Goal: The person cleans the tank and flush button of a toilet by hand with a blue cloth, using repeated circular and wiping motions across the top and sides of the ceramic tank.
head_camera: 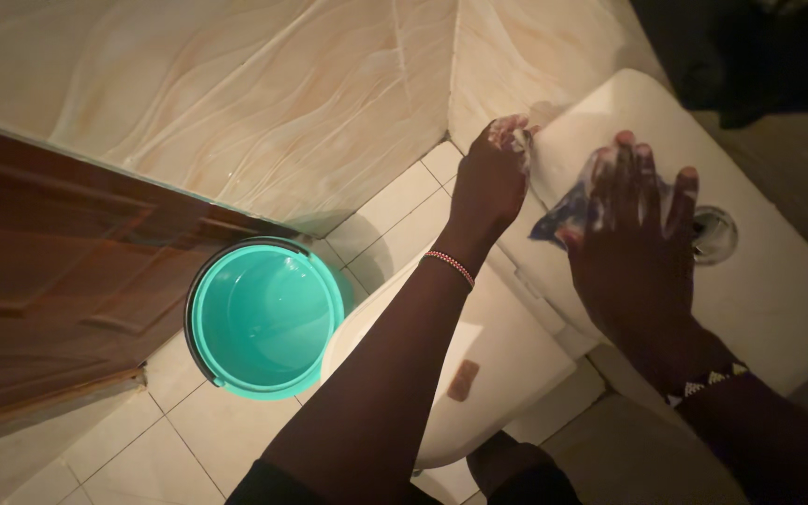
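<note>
the right hand lies flat, fingers spread, pressing a blue cloth onto the tank lid, just at 9 o'clock of the flush button. the left hand curls round the lid's corner by the wall. a teal bucket stands on open floor at 8 o'clock.

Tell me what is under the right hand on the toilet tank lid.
A blue cloth lies under the right hand on the white tank lid; most of it is covered.
</note>
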